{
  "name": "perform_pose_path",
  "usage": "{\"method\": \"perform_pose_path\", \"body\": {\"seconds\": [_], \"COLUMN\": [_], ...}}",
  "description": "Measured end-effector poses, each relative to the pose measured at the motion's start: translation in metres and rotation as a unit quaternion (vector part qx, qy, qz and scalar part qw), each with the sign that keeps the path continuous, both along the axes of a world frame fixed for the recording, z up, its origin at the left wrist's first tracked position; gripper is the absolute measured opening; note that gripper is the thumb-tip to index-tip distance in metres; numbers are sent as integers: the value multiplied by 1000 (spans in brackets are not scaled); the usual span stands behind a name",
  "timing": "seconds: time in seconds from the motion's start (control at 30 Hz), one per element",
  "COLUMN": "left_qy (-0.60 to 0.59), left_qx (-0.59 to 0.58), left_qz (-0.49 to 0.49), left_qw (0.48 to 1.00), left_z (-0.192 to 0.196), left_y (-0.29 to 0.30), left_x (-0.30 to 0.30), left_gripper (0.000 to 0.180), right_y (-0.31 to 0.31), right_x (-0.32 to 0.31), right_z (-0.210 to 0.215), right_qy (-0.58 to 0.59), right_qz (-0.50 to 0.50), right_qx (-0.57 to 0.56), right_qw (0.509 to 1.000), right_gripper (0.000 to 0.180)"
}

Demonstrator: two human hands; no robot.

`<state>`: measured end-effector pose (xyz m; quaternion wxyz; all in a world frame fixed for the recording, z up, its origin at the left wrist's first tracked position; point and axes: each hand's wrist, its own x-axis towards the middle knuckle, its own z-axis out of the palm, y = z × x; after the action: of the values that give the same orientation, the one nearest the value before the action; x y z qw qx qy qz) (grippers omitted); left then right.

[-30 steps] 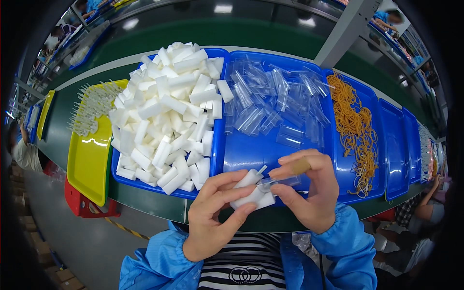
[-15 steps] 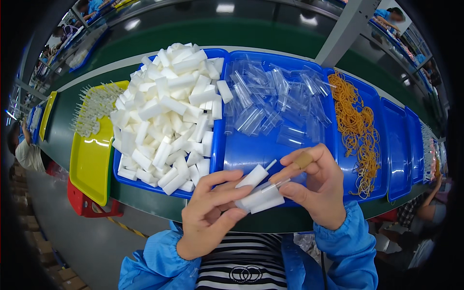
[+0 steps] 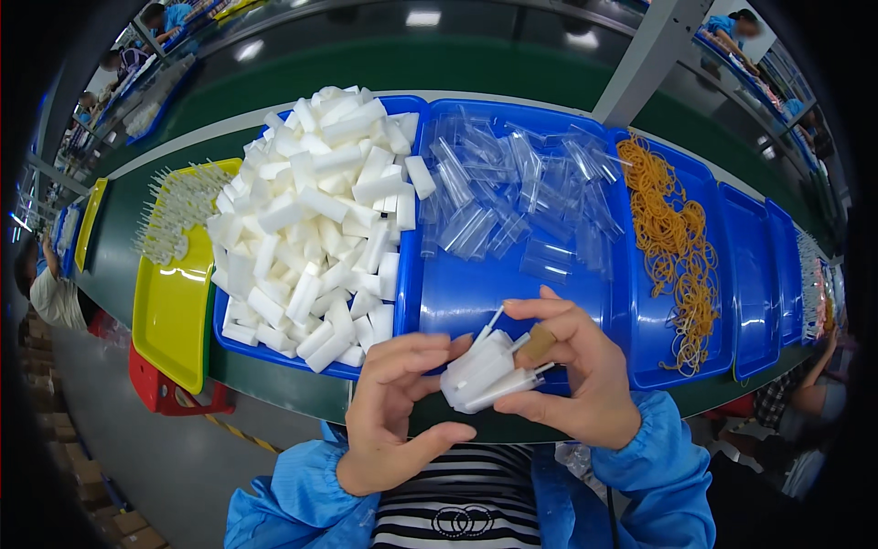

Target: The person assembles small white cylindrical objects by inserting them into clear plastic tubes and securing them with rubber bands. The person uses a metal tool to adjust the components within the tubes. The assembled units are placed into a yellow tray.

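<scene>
Right-hand grip: right hand holds the white bundle between thumb and fingers, a tan wrap round 1 finger.
Left-hand grip: left hand spread wide, thumb well apart from fingers; fingertips beside the bundle, contact unclear.
Bundle position: in front of the torso, above the near edge of the bench.
Handling judgement: light, even pressure seems best, as the blocks look soft enough to dent; keep block ends level and thin stems unbent.
Bundle texture: matt white, rounded blocks; some gloss, clear film around them uncertain.
Foam heap: short white blocks, piled loosely, left.
Clear sleeves: glossy, stiff-looking plastic, in blue tray.
Rubber bands: thin orange loops, tangled, right.
</scene>
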<state>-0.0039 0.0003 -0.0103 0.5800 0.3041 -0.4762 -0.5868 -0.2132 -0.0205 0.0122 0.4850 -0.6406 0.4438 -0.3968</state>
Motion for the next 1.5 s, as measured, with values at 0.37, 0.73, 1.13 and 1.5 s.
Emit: {"method": "perform_pose_path", "body": {"seconds": [0.37, 0.73, 1.13, 1.5], "left_qy": [-105, -93, -119, -137], "left_qx": [47, 44, 61, 38], "left_qz": [-101, -49, -5, 18], "left_qw": [988, 993, 991, 990], "left_z": [0, 4, 4, 2], "left_y": [-3, -2, 2, 2], "left_x": [16, 11, 9, 10], "left_gripper": [35, 33, 29, 27], "right_y": [-29, -40, -5, 1], "right_x": [-25, -12, 20, 18], "right_z": [10, 16, 0, -8], "right_qy": [229, 307, -52, -20], "right_qz": [-38, -16, -50, -7], "right_qx": [-175, -102, -62, -171], "right_qw": [957, 946, 995, 985], "right_gripper": [22, 42, 48, 41]}}
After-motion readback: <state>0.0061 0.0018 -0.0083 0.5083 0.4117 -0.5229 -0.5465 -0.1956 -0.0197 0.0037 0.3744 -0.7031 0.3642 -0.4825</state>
